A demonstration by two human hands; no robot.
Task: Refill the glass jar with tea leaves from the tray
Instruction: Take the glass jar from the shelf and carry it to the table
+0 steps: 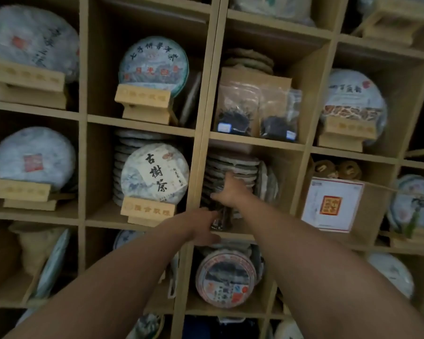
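Head view: wrapped tea cakes [154,174] on wooden stands fill the cubbies to my left. My left hand [201,226] rests at the shelf [235,234] edge, fingers against the jar [220,216] base. The jar, blurred, stands at the cubby front, before stacked cakes [233,167]. My right hand [230,192] wraps its top. A white box [332,204] sits in the cubby to the right.

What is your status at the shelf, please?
Both hands, left and right, on the glass jar in the middle cubby. Stacked tea cakes close behind. No tray visible.
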